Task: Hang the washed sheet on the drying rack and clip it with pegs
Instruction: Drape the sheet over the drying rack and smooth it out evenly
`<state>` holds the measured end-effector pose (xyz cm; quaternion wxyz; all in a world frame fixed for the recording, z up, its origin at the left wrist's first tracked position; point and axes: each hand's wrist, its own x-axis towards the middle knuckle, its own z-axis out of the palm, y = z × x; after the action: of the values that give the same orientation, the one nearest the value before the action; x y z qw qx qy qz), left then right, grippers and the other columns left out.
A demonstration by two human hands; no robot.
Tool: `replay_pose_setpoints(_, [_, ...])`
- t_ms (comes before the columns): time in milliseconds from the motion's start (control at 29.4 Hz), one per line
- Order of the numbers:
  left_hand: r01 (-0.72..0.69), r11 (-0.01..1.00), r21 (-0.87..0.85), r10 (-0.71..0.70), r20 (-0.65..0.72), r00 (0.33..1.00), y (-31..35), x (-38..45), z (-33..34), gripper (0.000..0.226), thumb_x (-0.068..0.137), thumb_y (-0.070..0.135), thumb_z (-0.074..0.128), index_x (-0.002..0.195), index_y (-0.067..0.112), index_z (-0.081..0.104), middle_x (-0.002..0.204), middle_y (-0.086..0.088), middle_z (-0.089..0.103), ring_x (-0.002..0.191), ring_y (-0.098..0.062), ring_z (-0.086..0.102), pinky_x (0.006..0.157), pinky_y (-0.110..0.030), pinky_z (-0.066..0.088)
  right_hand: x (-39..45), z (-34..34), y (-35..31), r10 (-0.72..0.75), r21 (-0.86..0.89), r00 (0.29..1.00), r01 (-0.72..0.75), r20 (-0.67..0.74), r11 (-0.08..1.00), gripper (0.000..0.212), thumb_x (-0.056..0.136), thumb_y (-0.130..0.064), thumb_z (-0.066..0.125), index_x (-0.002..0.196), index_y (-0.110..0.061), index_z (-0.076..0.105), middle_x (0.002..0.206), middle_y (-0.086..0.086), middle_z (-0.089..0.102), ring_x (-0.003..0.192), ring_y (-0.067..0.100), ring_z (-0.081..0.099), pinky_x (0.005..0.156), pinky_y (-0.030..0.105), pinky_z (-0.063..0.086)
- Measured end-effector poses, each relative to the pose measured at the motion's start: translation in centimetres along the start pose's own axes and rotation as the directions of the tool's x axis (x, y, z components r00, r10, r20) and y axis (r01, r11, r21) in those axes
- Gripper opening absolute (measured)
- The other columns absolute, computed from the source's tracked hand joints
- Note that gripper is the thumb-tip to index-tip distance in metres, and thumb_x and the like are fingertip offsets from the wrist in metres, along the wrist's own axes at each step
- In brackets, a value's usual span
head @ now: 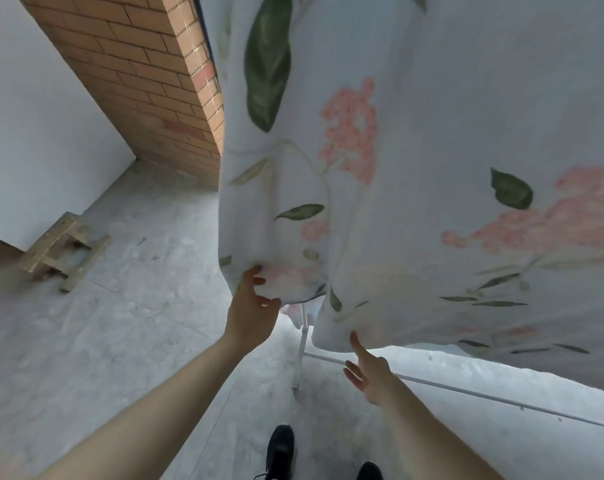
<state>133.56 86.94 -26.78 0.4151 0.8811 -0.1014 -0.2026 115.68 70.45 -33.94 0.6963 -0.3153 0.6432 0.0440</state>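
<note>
Sheet point(414, 168) draped vertically, hem downward

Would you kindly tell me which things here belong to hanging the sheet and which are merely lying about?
Part of the job: floral sheet; white drying rack; left hand gripping the sheet's lower edge; right hand, fingers reaching to the hem.

Just lying about: wooden stool tipped on the floor; brick pillar.

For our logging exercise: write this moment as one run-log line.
sheet: draped over rack | left hand: grips lower edge | right hand: open, fingertip touching hem | pegs: none visible
</note>
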Motion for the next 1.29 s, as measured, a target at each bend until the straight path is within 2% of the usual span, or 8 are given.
replay_pose_setpoints(102, [0.038,0.999,0.002,-0.038,0.017,0.999,-1.7,0.7,2.5,0.065,0.088,0.015,0.073,0.143,0.024,0.039,0.127,0.002,0.058,0.099,-0.022,0.066,0.093,-0.047,0.054,2.9,-0.4,-0.1,0.028,-0.028,0.995,-0.025,0.096,0.999,0.087,0.064,-0.05,0.09,0.131,-0.006,0.058,0.114,-0.001,0.074,0.096,0.011,0.07,0.06,0.021,0.053])
replay_pose_setpoints(238, [0.294,0.954,-0.056,-0.289,0.086,0.953,-4.0,2.1,6.0,0.053,0.088,0.02,0.075,0.133,0.021,0.048,0.127,-0.001,0.058,0.111,-0.032,0.064,0.099,-0.047,0.054,5.3,-0.5,-0.6,0.006,-0.04,0.974,0.003,0.226,0.999,0.049,0.084,-0.039,0.083,0.127,-0.022,0.068,0.115,-0.007,0.072,0.087,0.01,0.06,0.071,0.022,0.049])
replay_pose_setpoints(408, [0.601,0.72,-0.347,-0.57,0.198,0.797,-7.7,2.4,10.4,0.07,0.086,0.027,0.082,0.144,0.011,0.047,0.123,-0.007,0.059,0.1,-0.024,0.062,0.082,-0.038,0.061,7.1,-1.8,1.1,0.005,-0.158,0.99,0.017,0.14,0.987,0.09,0.074,-0.049,0.086,0.147,-0.015,0.046,0.114,0.0,0.068,0.1,0.013,0.072,0.078,0.029,0.061])
replay_pose_setpoints(578, [0.65,0.448,-0.614,-0.653,0.272,0.707,-10.2,3.8,14.2,0.109,0.076,0.063,0.082,0.157,0.019,0.023,0.146,-0.005,0.048,0.124,-0.027,0.06,0.104,-0.044,0.055,10.3,-1.5,1.2,-0.02,-0.036,0.977,0.029,0.212,0.999,0.133,0.048,-0.055,0.09,0.159,-0.017,0.027,0.134,0.005,0.063,0.097,0.013,0.075,0.07,0.027,0.062])
replay_pose_setpoints(783, [0.642,0.269,-0.718,-0.658,0.35,0.667,-11.6,5.2,15.5,0.121,0.064,0.091,0.064,0.16,0.026,0.028,0.166,-0.005,0.029,0.138,-0.035,0.05,0.113,-0.048,0.046,11.8,-0.2,1.6,-0.051,0.054,0.953,0.036,0.297,0.998,0.064,0.073,-0.044,0.085,0.129,-0.022,0.063,0.127,-0.002,0.066,0.105,0.013,0.064,0.08,0.026,0.053])
replay_pose_setpoints(953, [0.326,0.197,-0.925,-0.609,0.145,0.78,-13.8,6.7,15.4,0.103,0.069,0.063,0.085,0.152,0.02,0.041,0.15,0.0,0.053,0.131,-0.028,0.057,0.105,-0.043,0.05,11.6,0.1,3.4,-0.177,-0.054,0.962,0.192,0.208,0.98,0.027,0.091,-0.034,0.075,0.102,-0.013,0.063,0.102,0.001,0.07,0.092,0.016,0.069,0.083,0.03,0.055])
replay_pose_setpoints(1089, [0.288,0.298,-0.91,-0.653,0.026,0.757,-14.6,6.7,14.9,0.026,0.087,0.03,0.083,0.098,0.018,0.063,0.104,-0.003,0.07,0.096,-0.019,0.067,0.102,-0.042,0.055,11.9,-0.8,5.7,-0.373,-0.305,0.92,0.391,0.119,0.868,0.033,0.098,-0.036,0.065,0.086,-0.006,0.07,0.077,0.001,0.077,0.071,0.018,0.071,0.063,0.029,0.055])
replay_pose_setpoints(1293, [0.433,0.672,-0.601,-0.64,-0.178,0.747,-18.1,4.8,14.0,0.03,0.088,0.04,0.074,0.068,0.02,0.066,0.062,-0.003,0.073,0.08,-0.033,0.074,0.082,-0.05,0.062,13.2,-1.6,7.1,-0.467,-0.446,0.88,0.451,0.081,0.773,0.054,0.108,-0.04,0.043,0.081,-0.006,0.075,0.07,0.004,0.077,0.056,0.021,0.069,0.057,0.03,0.046])
